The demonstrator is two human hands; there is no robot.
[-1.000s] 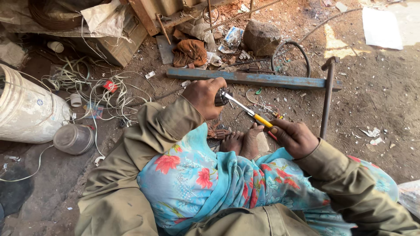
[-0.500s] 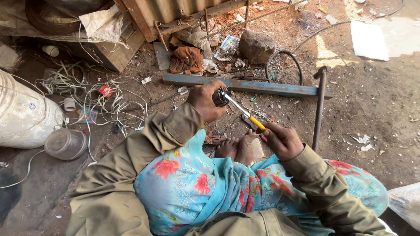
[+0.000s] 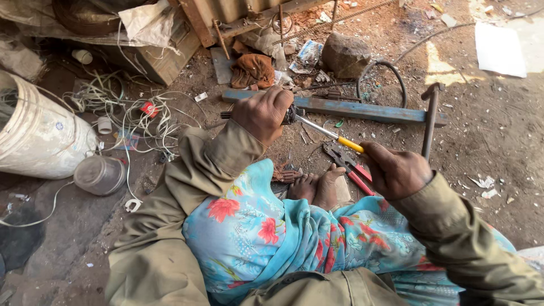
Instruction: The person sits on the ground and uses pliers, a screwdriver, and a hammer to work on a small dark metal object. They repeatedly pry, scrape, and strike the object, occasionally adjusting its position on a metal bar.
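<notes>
My left hand [image 3: 262, 113] is closed around a small dark metal part [image 3: 291, 115], held above the dirt ground. My right hand [image 3: 395, 170] grips the yellow handle of a screwdriver [image 3: 330, 135]. Its steel shaft runs up and left, and its tip meets the part in my left hand. Below the screwdriver, red-handled pliers [image 3: 349, 167] lie on the ground beside my bare feet [image 3: 317, 187]. My knees are covered by a turquoise floral cloth [image 3: 272, 238].
A blue metal bar [image 3: 368, 110] lies across the ground beyond my hands, with a dark metal rod [image 3: 430, 122] at its right end. At the left are a white bucket [image 3: 39, 136], a clear jar [image 3: 99, 174] and tangled white wires [image 3: 136, 113]. A rock [image 3: 345, 54] and brown cloth [image 3: 253, 69] lie behind.
Both hands keep their grip, and the screwdriver stays against the part. My hands and the view have shifted slightly; the screwdriver now lies a little flatter.
</notes>
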